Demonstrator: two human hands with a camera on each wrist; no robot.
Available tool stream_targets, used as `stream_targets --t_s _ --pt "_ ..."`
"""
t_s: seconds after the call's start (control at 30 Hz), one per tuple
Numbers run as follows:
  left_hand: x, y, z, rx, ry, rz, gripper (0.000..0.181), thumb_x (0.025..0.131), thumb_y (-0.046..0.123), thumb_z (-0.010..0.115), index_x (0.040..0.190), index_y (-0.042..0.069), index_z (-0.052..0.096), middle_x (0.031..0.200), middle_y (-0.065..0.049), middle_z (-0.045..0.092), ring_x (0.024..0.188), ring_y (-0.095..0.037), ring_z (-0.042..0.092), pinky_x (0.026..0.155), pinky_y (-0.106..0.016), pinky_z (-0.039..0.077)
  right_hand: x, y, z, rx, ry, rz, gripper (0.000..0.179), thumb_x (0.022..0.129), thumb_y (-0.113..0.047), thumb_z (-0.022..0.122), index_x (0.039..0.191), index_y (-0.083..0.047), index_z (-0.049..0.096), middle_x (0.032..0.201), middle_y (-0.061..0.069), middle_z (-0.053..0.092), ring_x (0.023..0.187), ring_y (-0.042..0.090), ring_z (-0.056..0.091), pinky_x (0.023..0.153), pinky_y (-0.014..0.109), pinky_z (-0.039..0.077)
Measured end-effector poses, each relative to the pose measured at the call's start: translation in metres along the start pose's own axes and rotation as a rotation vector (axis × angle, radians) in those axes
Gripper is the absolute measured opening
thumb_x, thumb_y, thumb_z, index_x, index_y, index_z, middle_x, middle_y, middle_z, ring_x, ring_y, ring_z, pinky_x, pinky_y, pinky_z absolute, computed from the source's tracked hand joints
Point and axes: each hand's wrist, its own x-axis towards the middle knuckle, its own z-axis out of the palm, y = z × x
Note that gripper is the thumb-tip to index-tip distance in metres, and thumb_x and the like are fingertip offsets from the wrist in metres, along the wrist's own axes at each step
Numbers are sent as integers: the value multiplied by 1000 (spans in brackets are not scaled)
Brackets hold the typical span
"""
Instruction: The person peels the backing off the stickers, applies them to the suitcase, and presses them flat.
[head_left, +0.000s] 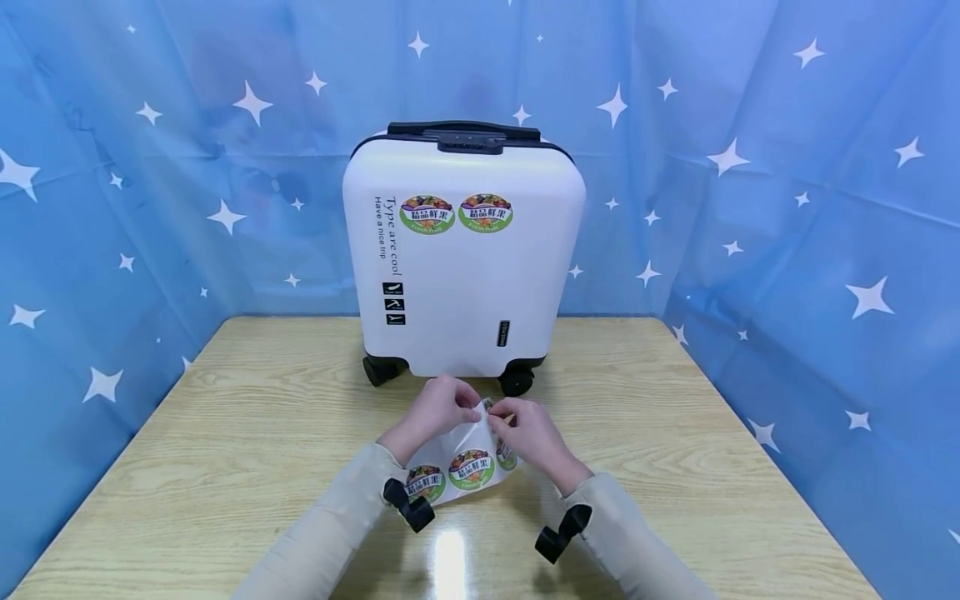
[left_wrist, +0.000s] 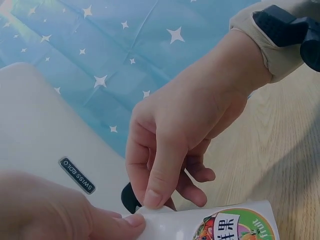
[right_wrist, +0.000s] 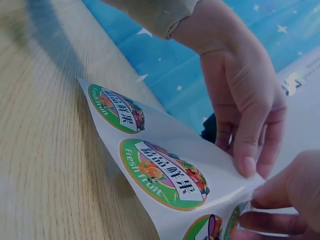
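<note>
A white sheet of round fruit stickers is held up off the table in front of the suitcase, its surface bent. My left hand pinches its upper edge between thumb and fingers. Close beside it, my right hand pinches the same edge; in the right wrist view its fingers lie at a partly hidden sticker. Whether that sticker is lifting cannot be told. Other stickers lie flat on the sheet. Two matching stickers are on the upper front of the white suitcase.
The suitcase stands upright on black wheels at the back of the wooden table. Blue curtains with white stars hang behind it and along both sides.
</note>
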Motion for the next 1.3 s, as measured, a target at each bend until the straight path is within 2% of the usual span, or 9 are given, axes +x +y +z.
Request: stream_targets --t_s 0.27,0.43,0.57,1.3 --pt "-3 2 -2 40 -18 -37 17 78 11 74 94 8 71 80 2 64 74 -12 57 66 -26 48 0 3 -1 -14 23 20 5 87 -10 62 88 -12 66 82 -3 62 68 11 52 59 27 46" --pt "-6 -1 -2 38 -24 -25 17 77 9 75 92 6 71 79 1 64 73 -12 57 66 -26 48 -3 5 -1 -13 54 14 5 86 -9 62 85 -12 66 79 -4 61 67 11 52 59 26 45" --pt "-7 -4 -3 23 -32 -17 15 76 8 75 90 6 70 78 1 63 72 -12 57 66 -26 48 -4 7 -2 -7 70 7 6 86 -8 62 82 -11 65 76 -3 60 67 11 51 59 26 45" --pt "-6 -22 -3 41 -33 -66 13 77 8 75 89 8 71 76 1 61 69 -13 55 62 -27 46 -4 17 -13 21 136 29 7 85 -8 61 81 -11 66 73 -3 60 66 11 51 58 28 44"
